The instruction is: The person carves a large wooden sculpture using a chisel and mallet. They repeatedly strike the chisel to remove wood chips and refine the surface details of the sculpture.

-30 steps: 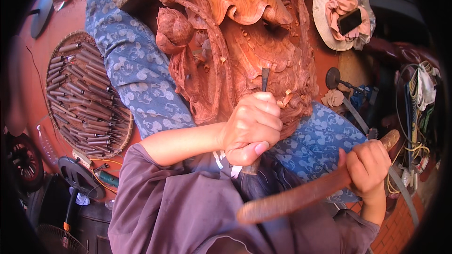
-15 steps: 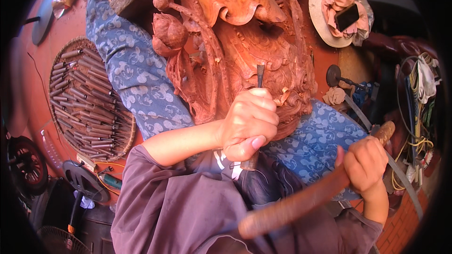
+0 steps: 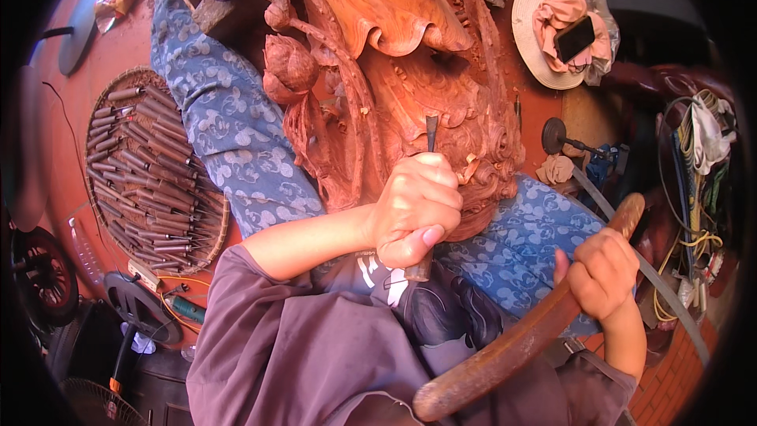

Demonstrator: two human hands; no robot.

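Note:
In the middle, my left hand is wrapped round the handle of a wood chisel. Its dark blade points away from me, against the carved reddish wood, and the handle's butt shows below my fist. Scrollwork and a loose pale shaving lie near the blade. My right hand grips a long, curved wooden mallet near its thin end. The thick end hangs low over my lap, apart from the chisel. A carved bud stands out on the left of the piece.
A round woven basket full of wooden-handled chisels lies at the left. Beyond the right knee are a white hat, a pink cloth and a phone. Cords and a green power tool lie at lower left.
The mallet's thick end has dropped slightly lower and to the right. My right hand has shifted a little left. The chisel has stayed nearly in place.

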